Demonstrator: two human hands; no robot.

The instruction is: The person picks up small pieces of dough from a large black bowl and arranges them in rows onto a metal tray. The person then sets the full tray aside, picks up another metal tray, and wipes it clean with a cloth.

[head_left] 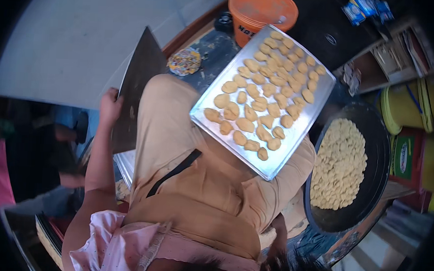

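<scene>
My left hand (111, 105) is closed on the edge of a dark flat metal tray (144, 77), tilted upright beside my left knee. A shiny metal baking tray (284, 156) rests slanted across my lap and right thigh. Spread over it are many tan dough lumps (247, 124), uneven in shape and size. Of my right side, only part of the arm (279, 233) shows, low beside my right thigh; the fingers are hidden. To the right stands a large black basin (371, 183) with a heap of small pale dough pieces (340, 164).
An orange lidded bucket (262, 13) stands beyond the baking tray. A colourful round item (184, 61) lies near my left knee. Yellow buckets (407, 106) and a wooden shelf (388, 61) are at the right. Another person's arm (72, 180) shows at the left.
</scene>
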